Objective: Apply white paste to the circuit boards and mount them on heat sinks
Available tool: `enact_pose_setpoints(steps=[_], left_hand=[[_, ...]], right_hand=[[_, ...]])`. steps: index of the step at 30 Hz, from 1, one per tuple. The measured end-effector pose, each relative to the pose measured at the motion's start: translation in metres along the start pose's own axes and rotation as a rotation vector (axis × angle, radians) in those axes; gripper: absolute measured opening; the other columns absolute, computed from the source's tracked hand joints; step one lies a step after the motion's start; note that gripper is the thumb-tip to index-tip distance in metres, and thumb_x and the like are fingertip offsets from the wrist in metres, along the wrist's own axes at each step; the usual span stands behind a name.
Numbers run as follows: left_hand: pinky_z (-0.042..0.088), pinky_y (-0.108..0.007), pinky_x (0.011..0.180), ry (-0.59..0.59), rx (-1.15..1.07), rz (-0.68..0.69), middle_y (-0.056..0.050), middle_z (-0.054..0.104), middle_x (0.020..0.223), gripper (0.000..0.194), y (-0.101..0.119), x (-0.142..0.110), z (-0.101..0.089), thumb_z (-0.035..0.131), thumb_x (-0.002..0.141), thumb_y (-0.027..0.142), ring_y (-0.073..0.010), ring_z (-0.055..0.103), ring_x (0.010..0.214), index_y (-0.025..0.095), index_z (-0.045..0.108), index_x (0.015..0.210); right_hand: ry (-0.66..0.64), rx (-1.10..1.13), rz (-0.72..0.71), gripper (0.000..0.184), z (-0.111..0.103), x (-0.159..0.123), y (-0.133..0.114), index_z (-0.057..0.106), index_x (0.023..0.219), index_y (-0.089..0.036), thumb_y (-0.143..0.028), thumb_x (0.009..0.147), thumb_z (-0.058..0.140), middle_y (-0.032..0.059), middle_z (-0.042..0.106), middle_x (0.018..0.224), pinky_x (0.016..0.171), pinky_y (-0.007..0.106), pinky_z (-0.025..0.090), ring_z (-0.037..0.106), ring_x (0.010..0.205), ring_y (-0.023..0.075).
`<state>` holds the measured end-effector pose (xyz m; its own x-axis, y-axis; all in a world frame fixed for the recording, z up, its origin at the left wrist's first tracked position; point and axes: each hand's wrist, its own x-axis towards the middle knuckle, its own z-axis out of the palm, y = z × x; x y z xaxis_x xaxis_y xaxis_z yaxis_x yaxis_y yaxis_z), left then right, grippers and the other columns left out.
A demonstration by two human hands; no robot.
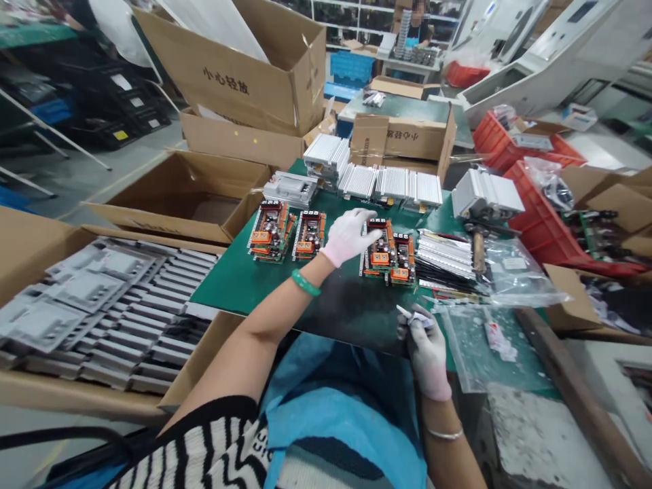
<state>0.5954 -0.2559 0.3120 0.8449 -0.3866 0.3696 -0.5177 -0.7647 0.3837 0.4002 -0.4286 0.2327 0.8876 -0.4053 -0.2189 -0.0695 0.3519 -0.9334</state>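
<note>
My left hand (350,238), in a white glove, reaches over the green table (331,292). Its fingers are spread at the near-left edge of a stack of circuit boards (381,255) with orange terminal blocks; whether they touch it I cannot tell. A shorter stack of boards (402,261) stands just right of it. Two further board stacks, a taller one (269,234) and a lower one (309,238), lie to the left. Close to the table's front edge, my gloved right hand (426,350) is closed around a small white tube (416,316) with a pointed nozzle.
Finned metal heat sinks (359,182) line the table's back. Metal strips (445,257), a hammer (477,250) and plastic bags (524,272) lie at the right. A carton of grey metal housings (89,292) stands at the left. Red crates (550,224) stand beyond the right edge.
</note>
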Motion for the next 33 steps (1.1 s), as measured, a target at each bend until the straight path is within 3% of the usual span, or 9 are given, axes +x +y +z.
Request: enact_pose_setpoints(steps=[5, 9, 12, 14, 18, 23, 28, 33], left_hand=[[0.048, -0.033, 0.095, -0.115, -0.063, -0.058, -0.004, 0.067, 0.12, 0.032, -0.001, 0.054, 0.033, 0.059, 0.089, 0.038, -0.0233, 0.06, 0.113, 0.021, 0.065, 0.116], [0.05, -0.031, 0.088, -0.149, -0.078, -0.051, -0.003, 0.071, 0.108, 0.022, -0.003, 0.06, 0.031, 0.055, 0.092, 0.034, -0.0215, 0.065, 0.103, 0.021, 0.067, 0.105], [0.049, -0.033, 0.094, -0.029, -0.114, -0.003, -0.005, 0.069, 0.114, 0.023, -0.004, 0.041, 0.012, 0.055, 0.092, 0.03, -0.0217, 0.062, 0.109, 0.019, 0.063, 0.11], [0.049, -0.034, 0.098, 0.049, -0.195, 0.132, -0.007, 0.067, 0.116, 0.023, -0.003, 0.017, -0.003, 0.055, 0.091, 0.027, -0.0198, 0.062, 0.109, 0.017, 0.06, 0.111], [0.052, -0.035, 0.097, -0.029, -0.24, 0.443, -0.009, 0.067, 0.116, 0.019, 0.001, -0.05, -0.019, 0.053, 0.095, 0.033, -0.0204, 0.059, 0.115, 0.018, 0.061, 0.104], [0.057, -0.036, 0.092, -0.094, -0.121, 0.677, -0.009, 0.068, 0.114, 0.017, 0.002, -0.115, -0.01, 0.051, 0.097, 0.026, -0.0222, 0.06, 0.116, 0.018, 0.061, 0.107], [0.059, -0.036, 0.089, -0.109, -0.053, 0.741, -0.01, 0.069, 0.109, 0.016, 0.003, -0.13, -0.009, 0.054, 0.095, 0.024, -0.0234, 0.062, 0.113, 0.017, 0.064, 0.105], [0.059, -0.037, 0.092, -0.138, -0.047, 0.782, -0.01, 0.069, 0.108, 0.017, 0.005, -0.129, -0.013, 0.052, 0.094, 0.017, -0.0232, 0.062, 0.111, 0.016, 0.065, 0.105]], right_hand=[[-0.008, -0.007, -0.008, 0.049, 0.002, -0.002, -0.001, 0.065, 0.106, -0.018, -0.05, 0.071, 0.077, 0.003, 0.07, 0.077, 0.056, 0.028, 0.051, 0.062, 0.062, 0.0142], [-0.021, 0.021, 0.0, 0.045, 0.0, -0.002, 0.001, 0.066, 0.102, -0.018, -0.048, 0.071, 0.078, 0.0019, 0.069, 0.076, 0.054, 0.027, 0.05, 0.06, 0.058, 0.0124], [-0.016, 0.09, -0.019, 0.043, -0.003, 0.001, 0.002, 0.065, 0.104, -0.019, -0.046, 0.072, 0.077, 0.0023, 0.069, 0.079, 0.057, 0.026, 0.05, 0.061, 0.064, 0.0128], [-0.016, 0.128, -0.034, 0.042, -0.004, 0.004, 0.002, 0.064, 0.106, -0.02, -0.044, 0.074, 0.077, 0.002, 0.069, 0.081, 0.059, 0.025, 0.051, 0.062, 0.068, 0.0125], [-0.024, 0.155, -0.034, 0.039, -0.004, 0.001, -0.002, 0.062, 0.104, -0.022, -0.046, 0.076, 0.075, 0.0006, 0.068, 0.08, 0.059, 0.025, 0.051, 0.062, 0.066, 0.0118], [-0.136, -0.084, -0.048, 0.036, 0.007, -0.02, -0.011, 0.062, 0.102, -0.022, -0.053, 0.083, 0.065, 0.0033, 0.07, 0.084, 0.062, 0.032, 0.055, 0.065, 0.065, 0.0158], [-0.207, -0.54, -0.329, 0.022, 0.012, -0.032, -0.014, 0.064, 0.103, -0.025, -0.041, 0.09, 0.058, 0.0047, 0.071, 0.092, 0.072, 0.032, 0.056, 0.067, 0.078, 0.0186], [-0.279, -0.7, -0.508, 0.017, 0.012, -0.03, -0.017, 0.064, 0.1, -0.028, -0.038, 0.093, 0.053, 0.0051, 0.071, 0.089, 0.072, 0.033, 0.055, 0.068, 0.08, 0.0201]])
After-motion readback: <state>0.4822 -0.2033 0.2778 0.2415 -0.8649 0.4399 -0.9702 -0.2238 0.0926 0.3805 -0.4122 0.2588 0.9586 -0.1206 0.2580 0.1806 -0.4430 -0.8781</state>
